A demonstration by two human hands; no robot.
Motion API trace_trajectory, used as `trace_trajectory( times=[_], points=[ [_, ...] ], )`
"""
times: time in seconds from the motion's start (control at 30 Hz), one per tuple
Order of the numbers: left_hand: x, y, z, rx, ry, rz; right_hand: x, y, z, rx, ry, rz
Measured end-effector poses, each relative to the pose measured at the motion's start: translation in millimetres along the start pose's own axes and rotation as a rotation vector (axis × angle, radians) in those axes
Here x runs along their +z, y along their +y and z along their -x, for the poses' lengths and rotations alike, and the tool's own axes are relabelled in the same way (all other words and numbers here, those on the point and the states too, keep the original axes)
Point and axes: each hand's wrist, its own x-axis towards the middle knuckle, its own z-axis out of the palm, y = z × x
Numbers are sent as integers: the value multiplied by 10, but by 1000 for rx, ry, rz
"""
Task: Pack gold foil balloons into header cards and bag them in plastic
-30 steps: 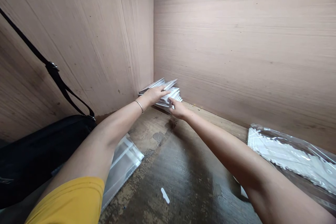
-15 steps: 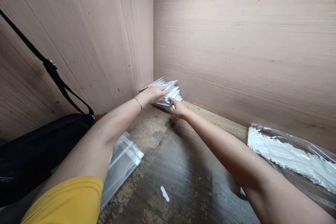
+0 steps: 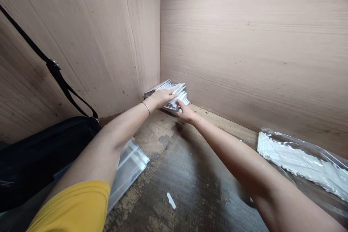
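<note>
In the corner where two wooden panels meet lies a stack of thin white cards or flat packets [image 3: 182, 90], its edges fanned out unevenly. My left hand [image 3: 162, 98], with a bracelet at the wrist, lies over the top of the stack, fingers closed on the upper pieces. My right hand [image 3: 186, 112] is at the near right side, index finger and thumb around the front edge of the stack. Exactly how many pieces each hand grips is hidden.
A black bag [image 3: 49, 152] with a strap rests at left. Clear plastic bags [image 3: 133, 159] lie under my left forearm. A small white strip [image 3: 171, 201] is on the worn wooden surface [image 3: 152, 195]. At right sits a clear bag of white sticks [image 3: 299, 159].
Both hands stay at the stack with almost no movement. The whole view has shifted very slightly.
</note>
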Motion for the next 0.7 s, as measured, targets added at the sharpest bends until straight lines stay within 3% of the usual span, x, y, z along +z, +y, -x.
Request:
trace_trajectory(
  times=[0.1,0.2,0.3,0.37,0.4,0.47,0.53,0.6,0.7],
  points=[
    [25,61,-51,-70,54,-15,-13,-50,7,12,24,-55],
    [-119,56,-142,-151,176,45,-94,-131,58,27,136,-122],
    [-464,139,-216,-324,454,249,-272,-218,193,95,271,-211],
    [-755,365,-184,-463,611,461,-429,-280,379,137,300,-356],
    [-899,542,-123,-527,633,597,-506,-313,516,132,315,-491],
    [-1143,1006,105,-629,543,960,-623,-371,894,73,365,-879],
    [-1291,1552,449,-689,359,1459,-643,-388,1410,30,401,-1171],
    [-1342,2085,833,-874,148,1877,-538,-326,2015,181,322,-1280],
    [-1340,2710,1325,-1110,-284,2249,-222,-142,2934,508,213,-1393]
  ],
)
